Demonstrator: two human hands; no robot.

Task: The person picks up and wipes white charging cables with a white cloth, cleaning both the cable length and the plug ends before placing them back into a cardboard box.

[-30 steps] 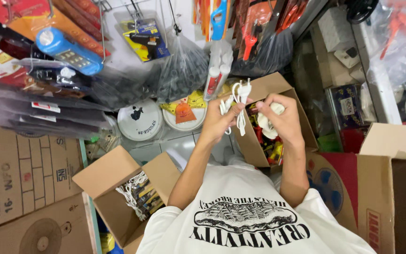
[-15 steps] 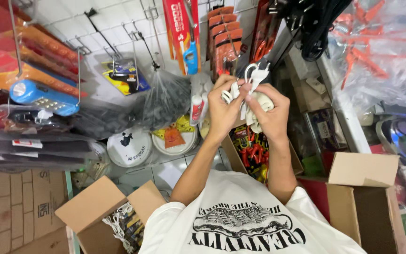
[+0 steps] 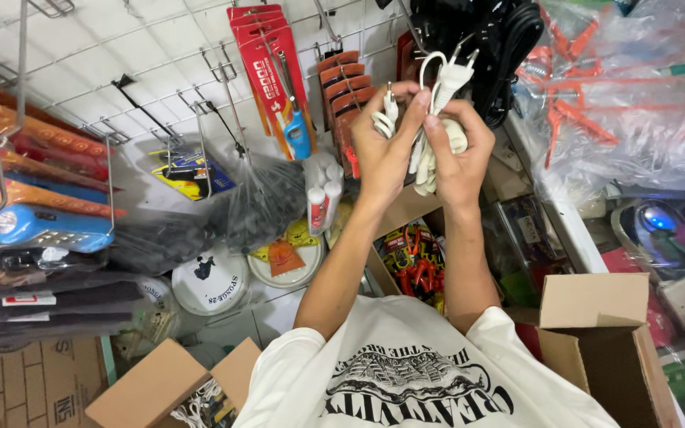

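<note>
Both my hands are raised in front of a wire display grid, holding a bundle of white power cords. My left hand pinches a cord near a white plug. My right hand grips the coiled cords, with another white two-pin plug sticking up above my fingers. Black cords hang on a hook just behind the white plugs.
Red carded packs and orange packs hang on the white grid. A blue lamp sits at left. Open cardboard boxes stand at lower right and lower left. A box of red tools is below my arms.
Both hands rose with the white cords from above the box toward the hooks on the grid. My view tilted up with them.
</note>
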